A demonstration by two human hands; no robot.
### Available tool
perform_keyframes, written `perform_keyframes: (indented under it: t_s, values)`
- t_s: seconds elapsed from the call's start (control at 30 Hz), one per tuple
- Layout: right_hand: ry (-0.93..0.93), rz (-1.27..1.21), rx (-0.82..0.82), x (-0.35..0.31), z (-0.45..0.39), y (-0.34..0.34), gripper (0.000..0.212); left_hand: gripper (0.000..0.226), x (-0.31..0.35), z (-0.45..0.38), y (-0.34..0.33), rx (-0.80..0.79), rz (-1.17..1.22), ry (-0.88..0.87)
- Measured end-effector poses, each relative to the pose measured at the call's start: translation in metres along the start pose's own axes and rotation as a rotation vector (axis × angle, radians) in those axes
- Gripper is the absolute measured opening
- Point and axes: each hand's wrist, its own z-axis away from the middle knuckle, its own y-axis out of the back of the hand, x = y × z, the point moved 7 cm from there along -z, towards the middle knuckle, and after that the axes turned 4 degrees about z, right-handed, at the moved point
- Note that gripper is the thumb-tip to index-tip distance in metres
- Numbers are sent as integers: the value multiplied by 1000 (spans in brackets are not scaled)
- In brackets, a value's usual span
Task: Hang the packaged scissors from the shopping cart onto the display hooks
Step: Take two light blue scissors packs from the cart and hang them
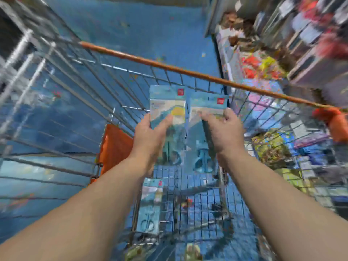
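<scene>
Glossy blue flat scissor packs, left pack in left hand, right pack in right hand, above wire cart

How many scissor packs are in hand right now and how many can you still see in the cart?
Packs in the left hand: 1
Packs in the right hand: 1
Packs visible in the cart: 1
Total: 3

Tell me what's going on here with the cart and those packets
A person stands over a wire shopping cart in a shop aisle, holding two packaged scissors side by side above it: one in the left hand, one in the right hand. Another pack lies in the cart. Neither held pack is on a hook yet; the shelves at right are blurred.
</scene>
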Motion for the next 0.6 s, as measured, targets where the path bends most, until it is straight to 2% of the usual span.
perform_keyframes:
  t_s: [0.1, 0.17, 0.27, 0.37, 0.43, 0.6]
  values:
    - [125, -28, 71, -58, 4, 28, 27, 21, 55, 18, -16, -60, 68, -90]
    - [186, -37, 112, -96, 12, 49, 28, 27, 90, 33, -25, -107, 113, -114]
    - [276, -40, 142, -150, 33, 83, 15, 36, 143, 57, -41, -174, 131, -178]
    - [300, -70, 178, -199, 63, 123, 10, 12, 191, 83, -58, -242, 144, -232]
    - [309, -84, 203, -225, 85, 151, 9, 14, 221, 104, -71, -317, 113, -260]
    - [354, -96, 391, -279, 150, 223, 17, 18, 289, 170, -105, -541, 165, -316]
